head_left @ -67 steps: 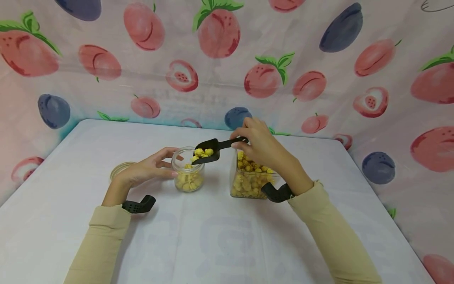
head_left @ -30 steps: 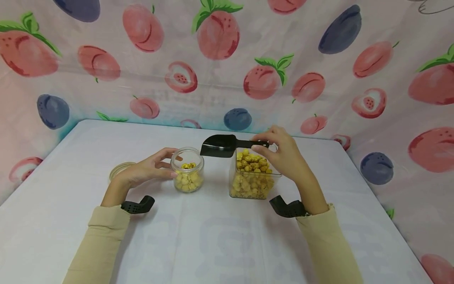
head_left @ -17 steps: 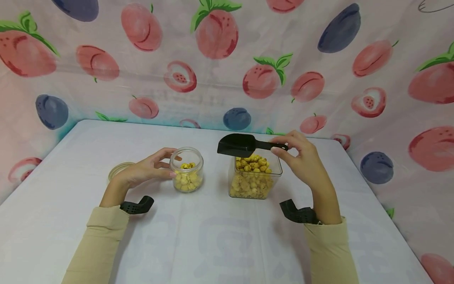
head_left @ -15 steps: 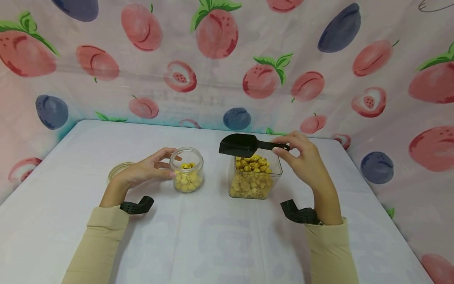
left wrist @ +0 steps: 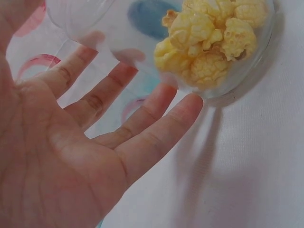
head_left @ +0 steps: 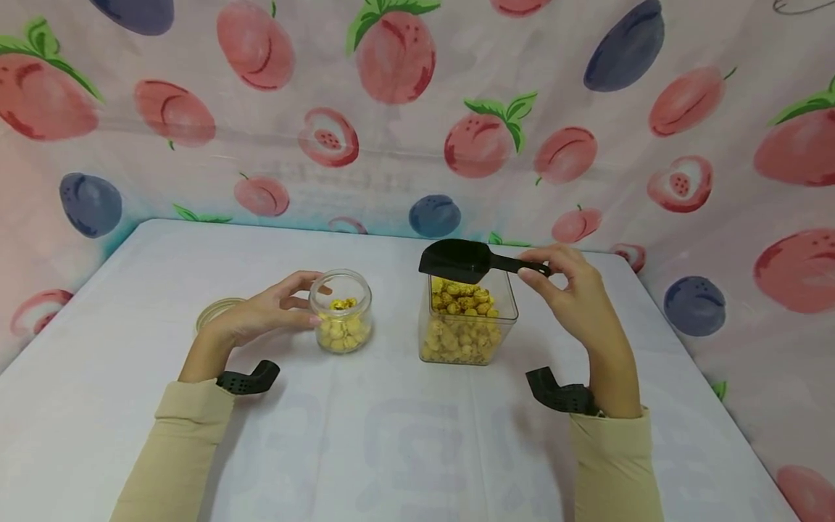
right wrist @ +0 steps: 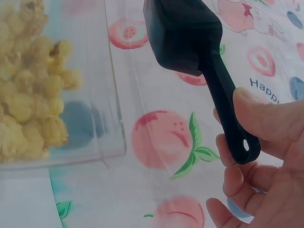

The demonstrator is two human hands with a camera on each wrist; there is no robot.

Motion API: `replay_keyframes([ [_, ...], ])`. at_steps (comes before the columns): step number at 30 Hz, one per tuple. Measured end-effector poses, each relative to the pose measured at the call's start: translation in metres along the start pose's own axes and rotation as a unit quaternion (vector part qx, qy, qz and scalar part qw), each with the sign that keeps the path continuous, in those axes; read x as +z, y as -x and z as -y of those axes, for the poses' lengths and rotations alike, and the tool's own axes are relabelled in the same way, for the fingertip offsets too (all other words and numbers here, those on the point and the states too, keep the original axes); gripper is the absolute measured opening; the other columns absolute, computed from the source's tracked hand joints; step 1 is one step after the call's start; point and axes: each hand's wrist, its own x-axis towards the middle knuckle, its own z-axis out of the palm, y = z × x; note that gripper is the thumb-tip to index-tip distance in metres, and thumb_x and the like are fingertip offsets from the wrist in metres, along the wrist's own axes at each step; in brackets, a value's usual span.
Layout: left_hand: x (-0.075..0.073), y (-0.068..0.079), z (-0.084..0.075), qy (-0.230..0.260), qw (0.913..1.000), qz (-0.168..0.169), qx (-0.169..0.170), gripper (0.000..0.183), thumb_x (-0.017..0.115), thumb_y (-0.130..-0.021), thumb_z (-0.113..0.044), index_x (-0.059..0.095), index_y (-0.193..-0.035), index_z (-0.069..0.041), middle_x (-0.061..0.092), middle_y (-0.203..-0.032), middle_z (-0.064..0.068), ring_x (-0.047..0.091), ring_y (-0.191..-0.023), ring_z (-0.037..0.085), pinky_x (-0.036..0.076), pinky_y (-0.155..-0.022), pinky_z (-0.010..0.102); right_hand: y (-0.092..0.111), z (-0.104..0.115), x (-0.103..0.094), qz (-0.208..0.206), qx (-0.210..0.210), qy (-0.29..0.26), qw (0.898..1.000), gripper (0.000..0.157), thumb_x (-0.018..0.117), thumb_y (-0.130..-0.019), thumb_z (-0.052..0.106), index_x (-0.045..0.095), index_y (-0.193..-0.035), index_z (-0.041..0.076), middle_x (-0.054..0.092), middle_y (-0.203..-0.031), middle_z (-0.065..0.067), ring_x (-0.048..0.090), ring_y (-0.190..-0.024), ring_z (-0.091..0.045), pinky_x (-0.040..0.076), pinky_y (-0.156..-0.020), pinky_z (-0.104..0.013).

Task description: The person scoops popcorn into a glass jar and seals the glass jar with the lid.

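Note:
My left hand point(head_left: 277, 310) steadies a round glass jar point(head_left: 342, 315), thumb in front and fingers at its far side. Yellow popcorn point(left wrist: 206, 42) fills the jar's lower part; its mouth is uncovered. With thumb and fingers, my right hand point(head_left: 577, 290) pinches the handle end of a black scoop point(head_left: 457, 261). The scoop hangs over the back of a clear square container point(head_left: 433, 348), its bowl pointing left. No popcorn shows in the scoop. More popcorn point(head_left: 459, 341) lies in the square container, which is uncovered too.
A gold-rimmed round lid point(head_left: 212, 310) lies on the white tabletop point(head_left: 404, 442) behind my left wrist, partly hidden by it. A fruit-printed cloth point(head_left: 391, 174) stands upright along the table's back edge.
The scoop, earlier holding popcorn at the jar's mouth, has turned over and moved right, above the square container. The popcorn has left it. My left hand stays at the jar.

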Motion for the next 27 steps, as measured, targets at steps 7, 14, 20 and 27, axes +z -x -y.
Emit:
replay_keyframes([
  [7,-0.001,0.002,-0.002,-0.003,1.0,-0.003,-0.002,0.07,0.067,-0.085,-0.015,0.026,-0.142,-0.015,0.039,-0.136,0.008,0.049,-0.117,0.023,0.034,-0.096,0.039,0.002,-0.001,-0.004,-0.002,-0.004,0.009,1.0,0.022,0.063,-0.089,0.012,0.065,-0.107,0.0,0.058,-0.1,-0.01,0.042,-0.087,-0.004,0.037,-0.072,-0.019],
  [14,-0.003,0.007,-0.01,-0.013,0.9994,-0.031,0.01,0.062,0.06,-0.091,-0.021,0.027,-0.143,-0.015,0.037,-0.14,0.011,0.039,-0.126,0.029,0.033,-0.103,0.046,0.003,-0.004,-0.009,-0.015,-0.023,0.004,1.0,0.02,0.064,-0.087,0.009,0.066,-0.105,0.0,0.059,-0.096,-0.006,0.042,-0.087,-0.001,0.036,-0.072,-0.015],
  [20,0.004,0.008,-0.03,0.008,0.9864,-0.145,0.076,0.047,0.054,-0.095,-0.028,0.039,-0.138,-0.018,0.042,-0.139,0.007,0.041,-0.125,0.014,0.032,-0.108,0.027,0.004,-0.003,-0.009,-0.012,-0.013,-0.005,1.0,0.021,0.066,-0.086,0.009,0.067,-0.105,0.002,0.057,-0.096,0.0,0.043,-0.086,-0.003,0.036,-0.07,-0.016],
  [27,0.027,0.003,-0.058,0.001,0.9517,-0.241,0.19,0.036,0.058,-0.092,-0.015,0.053,-0.126,-0.004,0.058,-0.121,-0.001,0.053,-0.114,0.008,0.044,-0.093,0.013,0.006,-0.006,-0.011,-0.011,-0.004,-0.007,1.0,0.022,0.065,-0.086,0.01,0.066,-0.107,0.002,0.056,-0.098,-0.001,0.043,-0.087,-0.004,0.036,-0.07,-0.014],
])
